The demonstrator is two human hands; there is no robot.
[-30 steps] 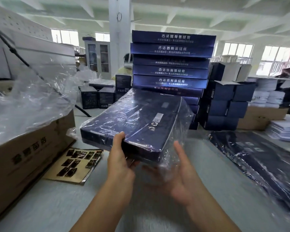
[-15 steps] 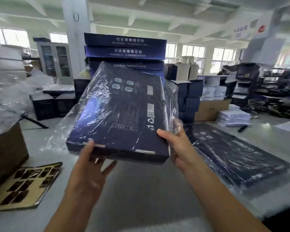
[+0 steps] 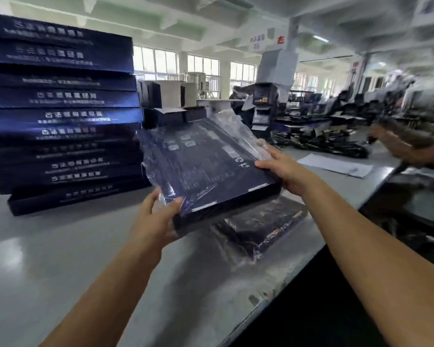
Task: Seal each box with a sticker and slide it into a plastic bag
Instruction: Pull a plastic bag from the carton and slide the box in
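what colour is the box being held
Dark navy blue box with pale print; shows best in the head view.

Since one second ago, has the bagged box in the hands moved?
Yes, to the right. The bagged box was in front of the stack of blue boxes; now it hangs right of it, over the other bagged box.

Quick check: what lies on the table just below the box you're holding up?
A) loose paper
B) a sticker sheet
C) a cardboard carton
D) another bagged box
D: a second bagged box lies flat on the table, partly hidden by the held box.
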